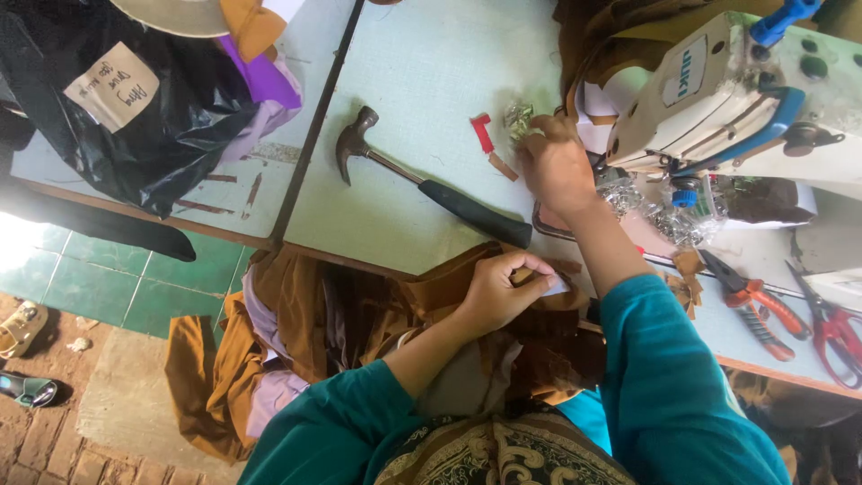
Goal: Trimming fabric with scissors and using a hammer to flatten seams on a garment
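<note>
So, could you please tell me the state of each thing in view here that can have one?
left hand: pinched shut on a small pale piece, resting on brown fabric.
right hand: fingers closed at a small shiny packet.
hammer: lying flat, untouched.
pliers: lying flat, jaws closed.
red scissors: lying on the table, blades closed.
black bag: crumpled.

Pale green worktop (pixel 431 81), dark seam splitting it from second pale slab at left. Claw hammer (pixel 422 180) lies mid-worktop, black grip pointing right. Red scrap (pixel 482 132) and tan scrap (pixel 503 167) just beyond it. White sewing machine (pixel 745 90) stands at far right. Red-handled pliers (pixel 754 305) and red scissors (pixel 835 328) at right near edge. Black plastic bag (pixel 135 117) sits on left slab. Brown fabric (pixel 296 314) hangs off near edge.
</note>
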